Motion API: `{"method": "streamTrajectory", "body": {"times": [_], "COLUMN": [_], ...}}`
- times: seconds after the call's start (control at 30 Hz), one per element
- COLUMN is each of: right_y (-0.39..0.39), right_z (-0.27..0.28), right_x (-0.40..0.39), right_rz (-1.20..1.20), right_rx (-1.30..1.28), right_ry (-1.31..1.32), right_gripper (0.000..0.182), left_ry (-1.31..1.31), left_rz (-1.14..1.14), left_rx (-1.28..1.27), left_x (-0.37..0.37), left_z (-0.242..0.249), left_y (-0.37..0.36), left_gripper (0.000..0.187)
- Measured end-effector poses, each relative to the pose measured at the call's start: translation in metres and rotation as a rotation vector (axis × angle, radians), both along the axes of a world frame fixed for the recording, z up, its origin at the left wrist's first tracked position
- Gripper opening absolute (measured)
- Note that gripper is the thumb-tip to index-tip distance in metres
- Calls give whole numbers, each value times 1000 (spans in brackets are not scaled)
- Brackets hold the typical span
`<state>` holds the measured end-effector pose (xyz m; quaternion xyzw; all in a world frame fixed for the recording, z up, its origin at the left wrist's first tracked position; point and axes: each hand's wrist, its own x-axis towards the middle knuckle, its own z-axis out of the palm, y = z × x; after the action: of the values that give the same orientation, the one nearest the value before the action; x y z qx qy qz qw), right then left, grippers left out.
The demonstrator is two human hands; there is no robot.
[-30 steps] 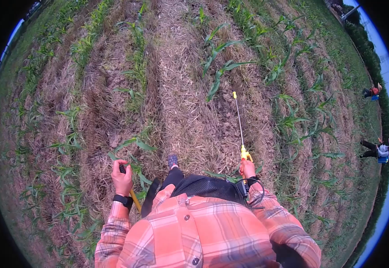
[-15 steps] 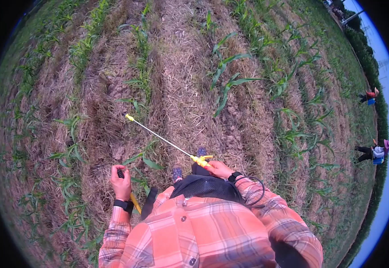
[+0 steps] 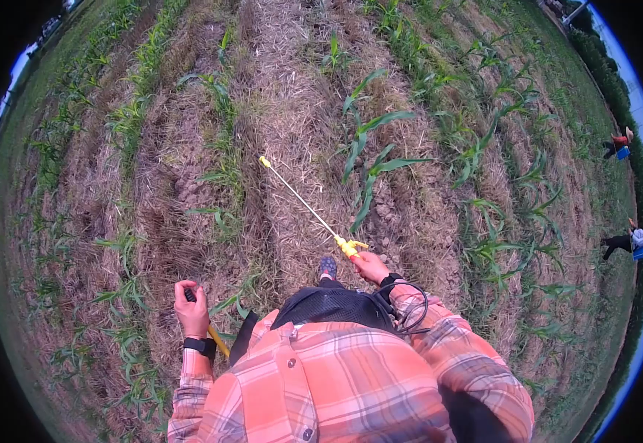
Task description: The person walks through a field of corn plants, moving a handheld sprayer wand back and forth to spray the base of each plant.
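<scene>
Outdoors, head view, read left to right. Left hand [image 3: 192, 310] is closed in a fist around a dark pump handle [image 3: 188, 294]; a yellow lever shaft [image 3: 219, 341] runs down from it beside the plaid sleeve, and a dark watch [image 3: 199, 345] sits on the wrist. Judgement: the handle is rigid and takes a full-fist grip at the dark end, as held.

Centre: a foot [image 3: 327, 266] stands on the straw-covered strip [image 3: 292, 133] between crop rows. A dark mesh pack [image 3: 336, 308] lies against the chest.

Right hand [image 3: 371, 266] is closed around the yellow trigger grip [image 3: 351, 247] of a spray wand [image 3: 303, 201]. The wand points up and left over the straw, ending in a yellow nozzle [image 3: 264, 161], held clear of the ground. Judgement: thin and light, stiff but likely whippy at the tip; best held at the grip, not the tube. A black hose [image 3: 410, 310] loops from the right wrist back toward the pack; it could snag on the sleeve.

Around: young maize plants [image 3: 371, 159] stand just right of the wand, their leaves close to its line. More rows run on both sides. Far right, two other people [image 3: 627, 242] bend among the rows, well apart.
</scene>
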<state>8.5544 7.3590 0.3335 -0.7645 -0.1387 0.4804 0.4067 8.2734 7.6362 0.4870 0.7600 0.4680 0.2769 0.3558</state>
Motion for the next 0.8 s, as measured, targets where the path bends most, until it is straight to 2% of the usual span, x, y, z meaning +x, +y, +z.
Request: {"method": "streamTrajectory", "body": {"times": [0.07, 0.13, 0.27, 0.47, 0.6, 0.73, 0.8], "right_y": [-6, -11, -30, -35, -13, 33, 62], "right_z": [6, 8, -1, 10, 9, 9, 19], "right_x": [30, 57, 101, 145, 165, 172, 174], "right_rz": [-150, -301, -558, -797, -857, -747, -653], "right_rx": [-38, 7, 75, 95, 103, 27, -6], "right_ry": [131, 166, 128, 82, 89, 89, 106], "right_gripper": [23, 23, 25, 28, 28, 27, 25], "left_ry": [5, -1, 7, 57, 48, 36, 27], "left_rz": [-15, -5, -41, 0, -16, -102, -171], "left_rx": [17, -74, -24, -22, -34, -23, -379], "left_x": [18, 42, 61, 86, 106, 132, 136], "left_z": [-1, 15, 9, 17, 12, 20, 39], "left_y": [3, 5, 17, 38, 67, 117, 145], "left_gripper": [11, 10, 10, 10, 11, 14, 18]}}
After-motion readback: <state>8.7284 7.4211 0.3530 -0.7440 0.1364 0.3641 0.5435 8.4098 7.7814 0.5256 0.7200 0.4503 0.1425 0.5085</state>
